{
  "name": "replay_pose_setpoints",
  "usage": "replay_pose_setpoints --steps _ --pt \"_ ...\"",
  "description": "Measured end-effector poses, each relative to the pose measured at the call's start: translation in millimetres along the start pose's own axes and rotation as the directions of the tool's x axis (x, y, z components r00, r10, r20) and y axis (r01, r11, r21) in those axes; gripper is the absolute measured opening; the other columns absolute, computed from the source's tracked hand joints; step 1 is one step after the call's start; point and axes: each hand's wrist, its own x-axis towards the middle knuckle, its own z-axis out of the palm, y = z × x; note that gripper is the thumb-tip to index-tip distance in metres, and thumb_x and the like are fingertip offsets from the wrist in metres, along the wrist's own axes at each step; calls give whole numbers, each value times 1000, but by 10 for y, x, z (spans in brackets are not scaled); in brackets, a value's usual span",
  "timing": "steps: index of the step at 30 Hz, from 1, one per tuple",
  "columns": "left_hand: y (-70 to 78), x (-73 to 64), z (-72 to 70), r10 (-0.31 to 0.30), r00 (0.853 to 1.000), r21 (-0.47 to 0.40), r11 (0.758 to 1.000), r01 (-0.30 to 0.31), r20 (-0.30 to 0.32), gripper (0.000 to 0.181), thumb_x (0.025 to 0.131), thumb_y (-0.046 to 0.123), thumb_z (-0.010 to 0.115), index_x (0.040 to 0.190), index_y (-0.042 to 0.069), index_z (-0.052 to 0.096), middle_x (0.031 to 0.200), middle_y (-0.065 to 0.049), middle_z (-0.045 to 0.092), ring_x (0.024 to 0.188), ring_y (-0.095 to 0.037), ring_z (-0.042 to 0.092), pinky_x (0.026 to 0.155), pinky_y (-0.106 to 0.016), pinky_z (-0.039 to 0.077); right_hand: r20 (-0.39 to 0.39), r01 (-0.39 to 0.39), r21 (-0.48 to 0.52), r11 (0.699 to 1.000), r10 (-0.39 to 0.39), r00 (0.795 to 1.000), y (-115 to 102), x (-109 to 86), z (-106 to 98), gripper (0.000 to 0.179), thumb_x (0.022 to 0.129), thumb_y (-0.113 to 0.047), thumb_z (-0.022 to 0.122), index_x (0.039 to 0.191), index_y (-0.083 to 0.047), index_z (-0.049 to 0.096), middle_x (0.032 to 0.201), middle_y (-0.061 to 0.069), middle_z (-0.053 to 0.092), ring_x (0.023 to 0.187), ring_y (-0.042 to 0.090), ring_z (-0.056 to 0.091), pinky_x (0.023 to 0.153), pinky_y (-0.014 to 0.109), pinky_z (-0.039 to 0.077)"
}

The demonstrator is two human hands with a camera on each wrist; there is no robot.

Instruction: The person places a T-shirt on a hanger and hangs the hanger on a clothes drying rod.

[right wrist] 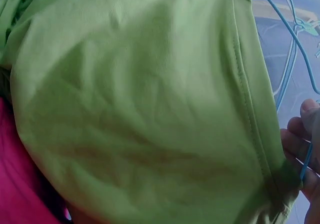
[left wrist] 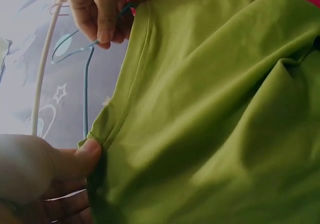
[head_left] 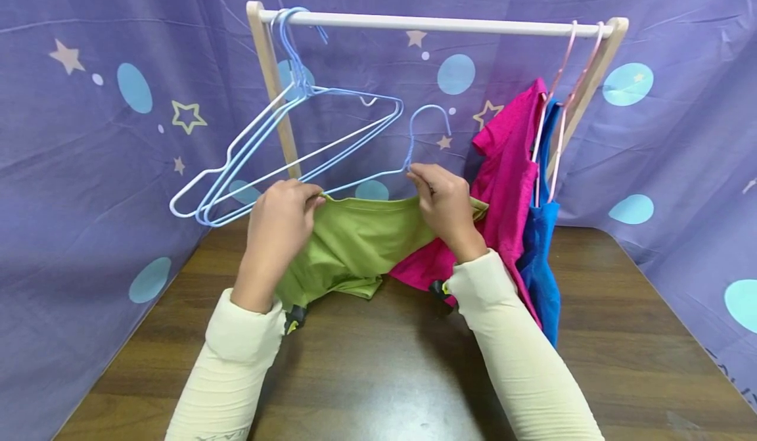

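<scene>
Between both hands hangs a green garment (head_left: pixel 367 231), its stitched edge stretched across the top. My left hand (head_left: pixel 280 214) pinches that edge at its left end, thumb on the cloth in the left wrist view. My right hand (head_left: pixel 442 204) grips a blue wire hanger (head_left: pixel 430 106) just below its hook, close to the garment's right end. One arm of this hanger slopes left toward my left fingers, ending behind the garment's edge. In the right wrist view, blue wire passes between the right fingers (right wrist: pixel 296 139); the rest of the hanger is hidden by cloth and hand.
A clothes rack with a white rail (head_left: pixel 437 24) stands on the wooden table (head_left: pixel 378 375). Several blue and white hangers (head_left: pixel 296 102) hang at its left end. At the right, pink hangers (head_left: pixel 562 112) carry a magenta top (head_left: pixel 505 165) and a blue garment (head_left: pixel 541 263).
</scene>
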Motion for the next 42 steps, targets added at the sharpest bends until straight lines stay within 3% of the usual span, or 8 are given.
replay_pose_setpoints --steps 14,23,28,31,33,35,38,42 --pt "27 -19 100 -43 982 5 999 45 -183 6 86 11 80 92 8 81 86 -9 77 66 -31 65 53 -44 50 -67 -32 -65 997 28 997 -112 16 58 21 97 -9 70 113 5 71 103 19 71 96 36 66 90 44 52" --pt "78 -31 129 -111 974 23 993 118 -197 7 88 12 79 94 9 80 87 -11 76 65 -32 67 50 -43 49 -168 -48 -13 999 45 985 -242 -55 198 19 97 -12 69 83 2 68 75 13 63 72 29 58 71 40 48" --pt "109 -41 178 -127 973 26 991 135 -194 6 89 13 79 95 10 80 88 -10 77 64 -31 65 49 -44 47 -116 -164 52 985 169 979 -297 -70 300 21 98 -16 69 87 1 73 77 12 67 70 26 62 68 38 51" --pt "137 -60 210 -138 971 29 989 147 -196 5 90 13 78 93 10 80 87 -8 76 65 -32 66 49 -45 47 -71 -321 138 937 333 940 -333 -45 361 24 98 -22 69 91 0 76 81 12 71 71 24 66 68 34 52" --pt "160 -75 226 -149 969 35 987 158 -196 4 89 13 78 93 11 80 86 -8 76 65 -32 66 49 -45 48 -15 -458 259 851 477 879 -360 -15 394 27 100 -24 68 95 1 76 84 13 73 73 24 68 70 30 54" --pt "184 -89 241 -158 968 38 985 168 -196 4 89 12 78 92 11 80 84 -8 75 65 -32 66 49 -46 48 54 -575 439 690 618 784 -386 26 423 30 101 -24 67 100 5 75 86 16 74 76 24 70 73 28 57" --pt "210 -109 257 -170 965 45 982 182 -197 4 89 10 78 93 11 80 84 -7 75 66 -32 66 50 -47 48 194 -620 716 321 762 618 -410 95 446 29 103 -18 63 105 10 70 87 17 73 79 23 72 79 31 61" --pt "229 -128 265 -188 961 56 978 203 -202 5 89 8 77 93 10 80 85 -7 75 66 -32 65 50 -47 48 372 -486 865 -127 812 450 -405 179 438 20 106 -14 56 102 4 65 84 10 71 81 20 73 90 39 59"
